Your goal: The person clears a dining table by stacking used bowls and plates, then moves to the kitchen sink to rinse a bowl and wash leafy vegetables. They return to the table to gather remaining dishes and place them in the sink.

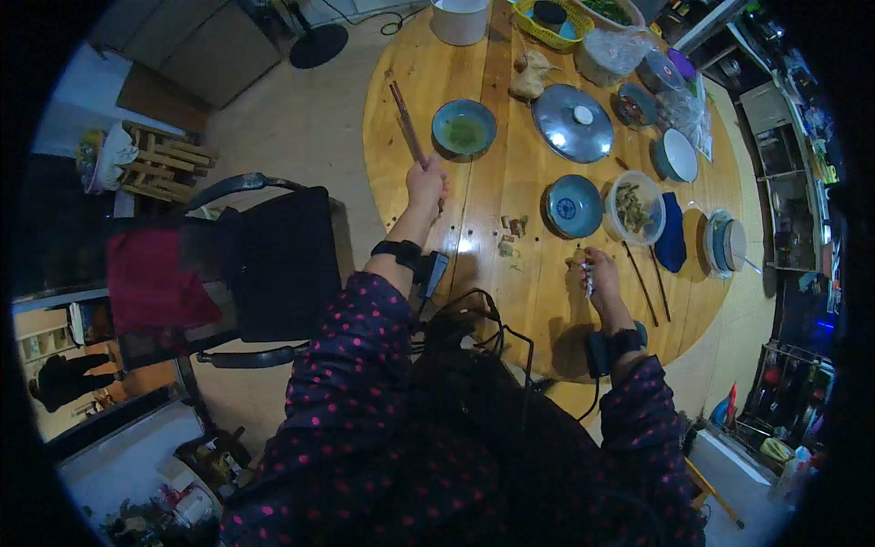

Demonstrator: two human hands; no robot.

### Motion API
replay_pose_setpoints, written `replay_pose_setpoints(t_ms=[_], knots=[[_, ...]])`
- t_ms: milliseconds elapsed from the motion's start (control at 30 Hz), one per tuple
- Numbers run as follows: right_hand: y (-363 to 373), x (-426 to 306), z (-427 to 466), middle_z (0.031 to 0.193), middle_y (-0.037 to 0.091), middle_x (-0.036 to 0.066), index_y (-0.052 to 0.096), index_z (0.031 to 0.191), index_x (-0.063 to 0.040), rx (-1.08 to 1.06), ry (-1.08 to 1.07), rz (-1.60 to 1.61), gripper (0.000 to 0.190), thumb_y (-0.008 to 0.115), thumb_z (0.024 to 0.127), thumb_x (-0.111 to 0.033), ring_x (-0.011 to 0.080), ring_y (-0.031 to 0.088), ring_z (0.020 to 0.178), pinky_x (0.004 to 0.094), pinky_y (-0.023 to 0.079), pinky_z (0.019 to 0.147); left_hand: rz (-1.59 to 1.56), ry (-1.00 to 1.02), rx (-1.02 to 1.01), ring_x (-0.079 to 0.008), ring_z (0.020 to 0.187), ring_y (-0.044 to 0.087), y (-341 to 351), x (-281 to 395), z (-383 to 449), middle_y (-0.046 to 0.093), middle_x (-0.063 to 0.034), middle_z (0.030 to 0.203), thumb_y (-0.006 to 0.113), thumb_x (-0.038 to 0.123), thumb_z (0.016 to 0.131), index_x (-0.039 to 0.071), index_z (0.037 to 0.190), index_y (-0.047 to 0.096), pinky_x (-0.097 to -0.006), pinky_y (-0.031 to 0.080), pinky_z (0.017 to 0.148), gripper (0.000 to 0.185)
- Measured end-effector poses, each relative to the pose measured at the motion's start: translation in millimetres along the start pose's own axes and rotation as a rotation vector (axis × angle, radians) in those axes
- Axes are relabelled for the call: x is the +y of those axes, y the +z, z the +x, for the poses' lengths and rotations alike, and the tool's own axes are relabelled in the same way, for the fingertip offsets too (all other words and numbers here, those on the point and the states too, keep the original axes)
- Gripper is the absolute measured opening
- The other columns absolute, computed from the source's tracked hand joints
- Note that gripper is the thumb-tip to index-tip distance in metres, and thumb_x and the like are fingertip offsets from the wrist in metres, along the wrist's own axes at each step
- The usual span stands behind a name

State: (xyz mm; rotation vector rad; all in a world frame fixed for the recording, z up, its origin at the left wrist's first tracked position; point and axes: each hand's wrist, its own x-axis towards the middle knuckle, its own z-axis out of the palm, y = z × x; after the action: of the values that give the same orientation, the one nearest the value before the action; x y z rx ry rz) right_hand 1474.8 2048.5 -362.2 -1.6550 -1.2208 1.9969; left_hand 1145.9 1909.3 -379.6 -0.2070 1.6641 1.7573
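My left hand (pixel 426 184) grips a pair of brown chopsticks (pixel 405 123) that point away from me over the round wooden table (pixel 472 321). Just beyond it stands a blue bowl (pixel 441 133) with green liquid or food inside. My right hand (pixel 604 279) pinches a small whitish object (pixel 589 280), too small to identify, above the table. Beyond that hand are another blue bowl (pixel 593 222) with a patterned bottom and a clear plastic tub (pixel 660 222) of greenish-brown food. Small food scraps (pixel 515 225) lie between my hands. Two more chopsticks (pixel 640 284) rest right of my right hand.
A metal pot lid (pixel 560 126), a yellow basket (pixel 566 39), a white pot (pixel 459 24), a pale blue bowl (pixel 678 156) and plastic-wrapped containers (pixel 612 55) crowd the far side. A dark blue cloth (pixel 672 236) and stacked bowls (pixel 733 245) are at right. A chair (pixel 284 267) stands left.
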Motion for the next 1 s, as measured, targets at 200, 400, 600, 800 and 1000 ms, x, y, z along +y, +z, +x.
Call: replay_pose_setpoints(t_ms=[200, 400, 600, 800, 1000], knots=[[26.0, -16.1, 25.3, 0.073, 0.061, 0.008, 0.049, 0.095, -0.003, 0.018, 0.1, 0.008, 0.026, 0.046, 0.091, -0.029, 0.0117, 0.045, 0.045, 0.0229, 0.036, 0.037, -0.024, -0.064, -0.121, -0.0111, 0.042, 0.041, 14.4, 0.9, 38.7, 0.052, -0.0083, 0.067, 0.055, 0.023, 0.088, 0.004, 0.091, 0.047, -0.0217, 0.03, 0.032, 0.02], [30.9, -11.0, 38.9, 0.071, 0.06, 0.01, 0.049, 0.093, -0.003, 0.044, 0.161, 0.094, 0.018, 0.043, 0.09, -0.019, 0.0109, 0.044, 0.045, 0.0244, 0.036, 0.035, -0.001, -0.074, -0.108, -0.0109, 0.041, 0.04, 25.5, -1.0, 48.7, 0.05, -0.0069, 0.061, 0.049, 0.009, 0.085, 0.002, 0.089, 0.048, -0.021, 0.03, 0.032, 0.008], [20.9, -0.7, 26.0, 0.065, 0.057, 0.012, 0.05, 0.086, 0.004, 0.036, 0.038, -0.107, 0.017, 0.043, 0.085, -0.011, 0.0158, 0.051, 0.046, 0.0286, 0.041, 0.039, 0.177, -0.068, -0.218, -0.0122, 0.044, 0.049, 19.4, 1.8, 5.7, 0.053, -0.0077, 0.063, 0.048, 0.005, 0.083, 0.002, 0.091, 0.05, -0.0224, 0.034, 0.033, 0.009], [6.6, 34.7, -9.7, 0.063, 0.059, 0.014, 0.053, 0.088, 0.006, 0.086, -0.017, -0.115, 0.022, 0.047, 0.083, -0.015, 0.0166, 0.052, 0.045, 0.0294, 0.04, 0.039, 0.242, -0.196, -0.402, -0.0111, 0.044, 0.048, 13.0, 3.3, -62.4, 0.05, -0.0061, 0.062, 0.048, 0.005, 0.08, 0.004, 0.092, 0.043, -0.0213, 0.033, 0.033, 0.013], [-9.6, 74.0, -40.0, 0.064, 0.061, 0.011, 0.057, 0.086, 0.005, 0.122, 0.082, -0.173, 0.026, 0.047, 0.083, -0.019, 0.0153, 0.05, 0.043, 0.0289, 0.039, 0.039, 0.161, -0.257, -0.538, -0.0086, 0.04, 0.04, 15.8, -21.7, -119.5, 0.042, -0.0013, 0.056, 0.049, 0.007, 0.076, 0.007, 0.091, 0.038, -0.0204, 0.029, 0.032, 0.018]])
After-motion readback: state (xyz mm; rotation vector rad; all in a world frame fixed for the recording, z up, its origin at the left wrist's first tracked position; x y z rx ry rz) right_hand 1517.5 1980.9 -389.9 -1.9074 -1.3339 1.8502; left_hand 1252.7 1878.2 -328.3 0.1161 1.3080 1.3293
